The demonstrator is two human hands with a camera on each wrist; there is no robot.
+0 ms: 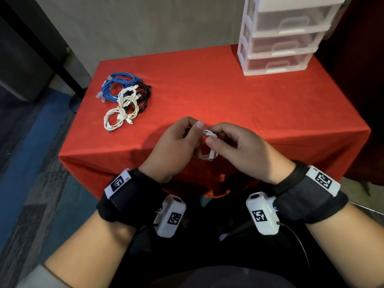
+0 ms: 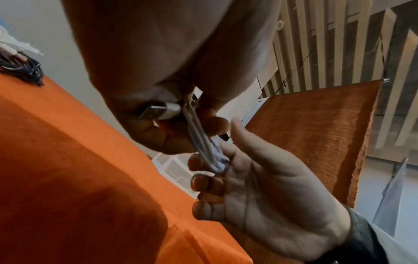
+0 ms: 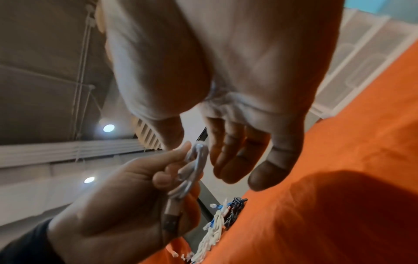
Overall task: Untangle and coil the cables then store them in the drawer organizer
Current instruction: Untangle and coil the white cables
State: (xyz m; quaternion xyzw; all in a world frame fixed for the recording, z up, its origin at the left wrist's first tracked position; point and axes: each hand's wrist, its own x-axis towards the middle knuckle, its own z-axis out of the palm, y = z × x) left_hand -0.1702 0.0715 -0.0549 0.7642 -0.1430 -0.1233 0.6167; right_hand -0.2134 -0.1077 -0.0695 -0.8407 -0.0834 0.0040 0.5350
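Both my hands are at the table's front edge with a short white cable [image 1: 208,133] wound into a small coil between them. My left hand [image 1: 194,132] grips the coil, and its USB plug [image 2: 153,111] lies against that palm. My right hand [image 1: 216,135] pinches the coil's top strands with thumb and forefinger; in the left wrist view its curled fingers [image 2: 196,164] hook the loop's end [image 2: 214,166]. A tangled pile of blue [image 1: 120,84], black [image 1: 144,98] and white cables [image 1: 115,119] lies at the table's left. The clear three-drawer organizer [image 1: 280,38] stands back right, drawers closed.
A red cloth [image 1: 249,104] covers the small table and hangs over its front edge. A bare stretch of cloth lies between the cable pile and the organizer. Grey wall behind, blue and grey carpet [image 1: 31,142] to the left.
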